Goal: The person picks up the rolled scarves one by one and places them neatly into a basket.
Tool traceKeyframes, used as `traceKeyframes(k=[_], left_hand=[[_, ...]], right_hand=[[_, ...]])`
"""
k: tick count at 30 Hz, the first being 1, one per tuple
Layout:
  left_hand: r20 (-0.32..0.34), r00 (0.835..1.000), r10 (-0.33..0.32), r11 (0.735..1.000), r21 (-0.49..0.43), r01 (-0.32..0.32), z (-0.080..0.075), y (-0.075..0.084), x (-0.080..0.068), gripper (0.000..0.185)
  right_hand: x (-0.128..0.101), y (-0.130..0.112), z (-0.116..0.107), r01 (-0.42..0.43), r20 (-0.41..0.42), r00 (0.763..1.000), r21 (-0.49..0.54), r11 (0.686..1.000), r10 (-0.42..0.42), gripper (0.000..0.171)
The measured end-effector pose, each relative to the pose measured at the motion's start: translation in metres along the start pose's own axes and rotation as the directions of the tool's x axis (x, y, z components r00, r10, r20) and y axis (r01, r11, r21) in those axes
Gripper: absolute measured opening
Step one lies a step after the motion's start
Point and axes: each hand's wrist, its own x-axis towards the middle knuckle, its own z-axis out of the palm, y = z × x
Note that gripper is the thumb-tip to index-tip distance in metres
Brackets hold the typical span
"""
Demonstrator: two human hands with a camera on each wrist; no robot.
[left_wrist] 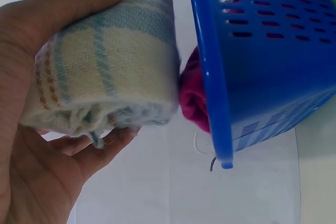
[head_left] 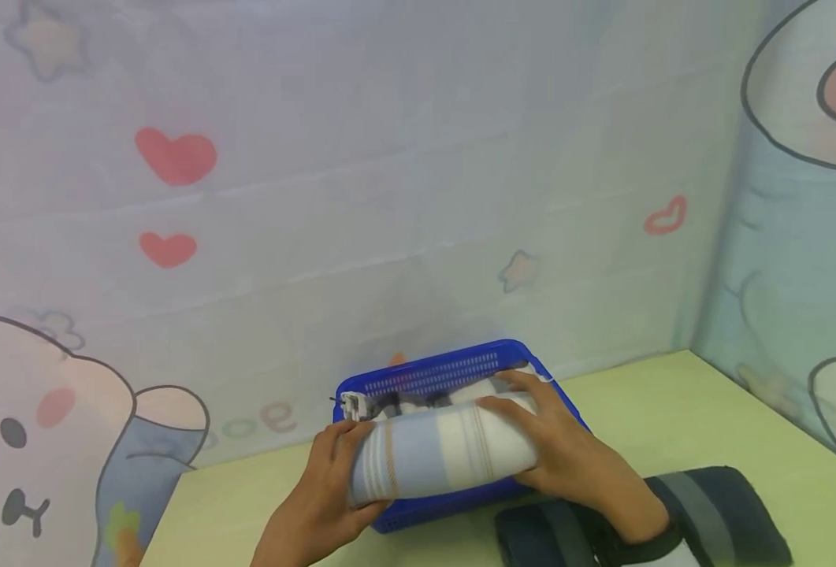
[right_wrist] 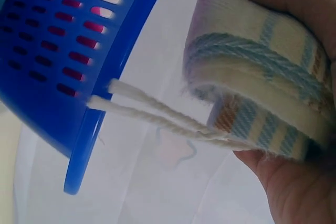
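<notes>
Both hands hold a rolled plaid scarf (head_left: 425, 450) in white, cream, light blue and tan over the near side of a blue plastic basket (head_left: 425, 376). My left hand (head_left: 321, 488) grips its left end, thumb on the near side and fingers over the top. At the other end, my right hand (head_left: 566, 445) grips the roll. White fringe strands (right_wrist: 157, 114) trail from the scarf to the basket rim in the right wrist view. A magenta cloth (left_wrist: 194, 93) shows past the basket's rim in the left wrist view. The scarf hides much of the basket's inside.
A dark rolled cloth (head_left: 701, 504) with grey stripes lies on the pale yellow-green table (head_left: 644, 402), partly behind the right forearm. White and dark items (head_left: 356, 405) show inside the basket. A printed fabric backdrop (head_left: 389, 197) rises along the table's back edge.
</notes>
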Motion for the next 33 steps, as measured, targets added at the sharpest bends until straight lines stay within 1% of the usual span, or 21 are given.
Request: traceKeyframes(k=[2, 6, 8, 10, 13, 17, 23, 26, 31, 33], left_hand=[[-0.002, 1.000, 0.017, 1.000, 0.011, -0.016, 0.001, 0.001, 0.001, 0.095], [-0.046, 0.995, 0.091, 0.995, 0.055, -0.089, 0.000, -0.001, 0.004, 0.094], [-0.058, 0.992, 0.112, 0.992, 0.071, -0.108, -0.001, -0.002, 0.006, 0.094], [-0.057, 0.992, 0.114, 0.991, 0.075, -0.109, -0.003, -0.002, 0.008, 0.094], [-0.041, 0.995, 0.096, 0.993, 0.070, -0.093, -0.006, -0.003, 0.010, 0.095], [-0.030, 0.995, 0.090, 0.994, 0.069, -0.088, -0.007, -0.003, 0.013, 0.097], [-0.049, 0.991, 0.122, 0.990, 0.078, -0.117, -0.006, -0.006, 0.014, 0.097], [-0.045, 0.990, 0.137, 0.988, 0.077, -0.133, -0.006, -0.008, 0.016, 0.096], [-0.001, 0.992, 0.125, 0.991, 0.045, -0.125, -0.008, -0.009, 0.022, 0.095], [0.020, 0.994, 0.109, 0.994, 0.030, -0.109, -0.008, -0.009, 0.025, 0.095]], right_hand=[[-0.001, 0.001, -0.001, 0.004, 0.002, 1.000, -0.008, 1.000, -0.004, 0.101], [-0.001, 0.003, 0.000, 0.021, -0.003, 1.000, -0.027, 0.999, -0.021, 0.100], [0.000, 0.004, 0.000, 0.029, -0.003, 1.000, -0.038, 0.999, -0.029, 0.101], [0.002, 0.005, 0.000, 0.031, 0.004, 1.000, -0.042, 0.999, -0.031, 0.102], [0.004, 0.006, -0.001, 0.032, 0.020, 0.999, -0.046, 0.998, -0.031, 0.103], [0.007, 0.006, -0.003, 0.028, 0.049, 0.998, -0.040, 0.999, -0.026, 0.105], [0.010, 0.005, -0.005, 0.020, 0.096, 0.995, -0.024, 1.000, -0.017, 0.106], [0.011, 0.008, -0.005, 0.020, 0.110, 0.994, -0.023, 1.000, -0.018, 0.106], [0.012, 0.012, -0.006, 0.006, 0.149, 0.989, -0.018, 1.000, -0.003, 0.105], [0.012, 0.013, -0.007, -0.007, 0.167, 0.986, -0.014, 1.000, 0.009, 0.105]])
